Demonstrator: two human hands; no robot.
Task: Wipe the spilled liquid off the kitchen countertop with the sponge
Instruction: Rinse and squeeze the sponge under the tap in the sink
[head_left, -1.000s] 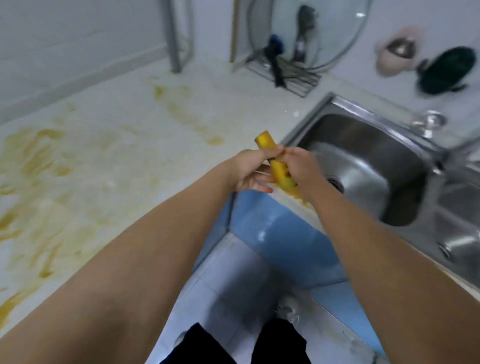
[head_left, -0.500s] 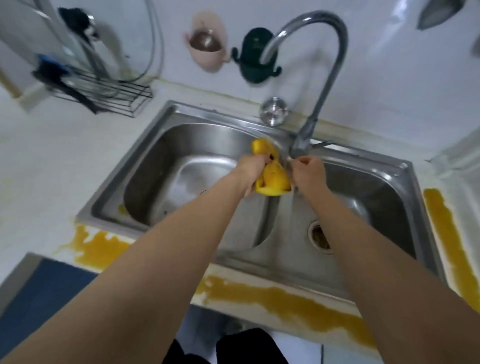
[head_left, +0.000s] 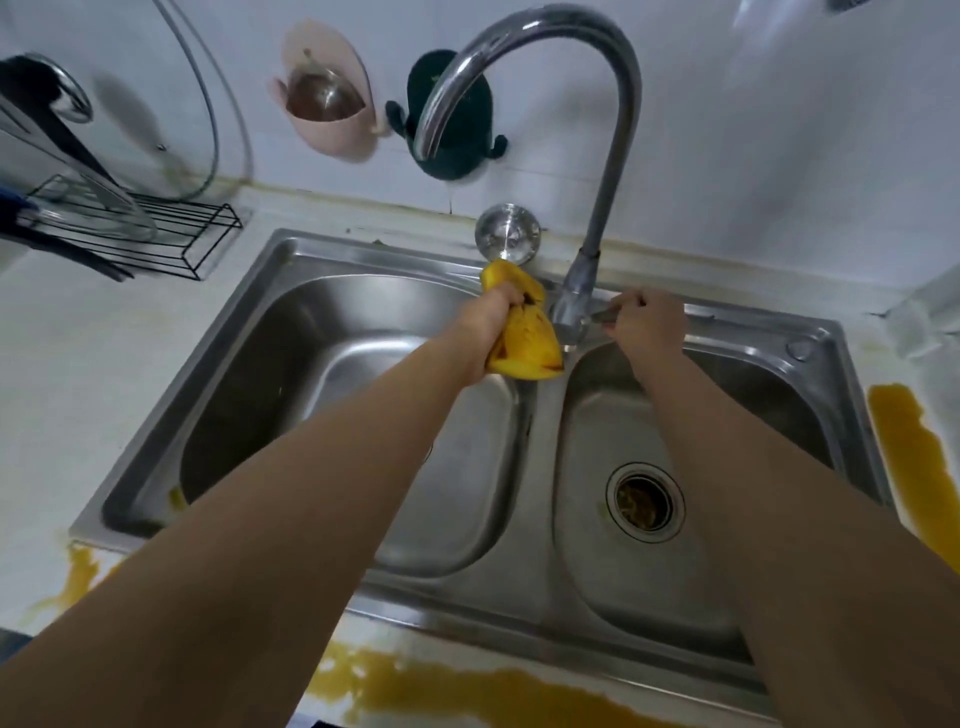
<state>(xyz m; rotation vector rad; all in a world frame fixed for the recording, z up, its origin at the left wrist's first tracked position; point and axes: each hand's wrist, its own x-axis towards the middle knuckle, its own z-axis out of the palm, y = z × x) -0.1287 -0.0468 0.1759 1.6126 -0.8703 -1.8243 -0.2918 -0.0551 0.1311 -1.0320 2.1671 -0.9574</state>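
1. Double-basin steel sink (head_left: 332, 312) is filling centre frame; countertop (head_left: 62, 374) around it is carrying orange-yellow spilled liquid (head_left: 467, 691) at 6 o'clock and 3 o'clock.
2. Sponge (head_left: 524, 332) is showing yellow, crumpled, stained darker in its folds, hanging over the basin divider.
3. Left hand (head_left: 491, 319) is gripping the sponge, fingers curled round it.
4. Right hand (head_left: 647, 325), at 3 o'clock of the sponge and apart from it, is pinching the faucet lever (head_left: 602, 314).
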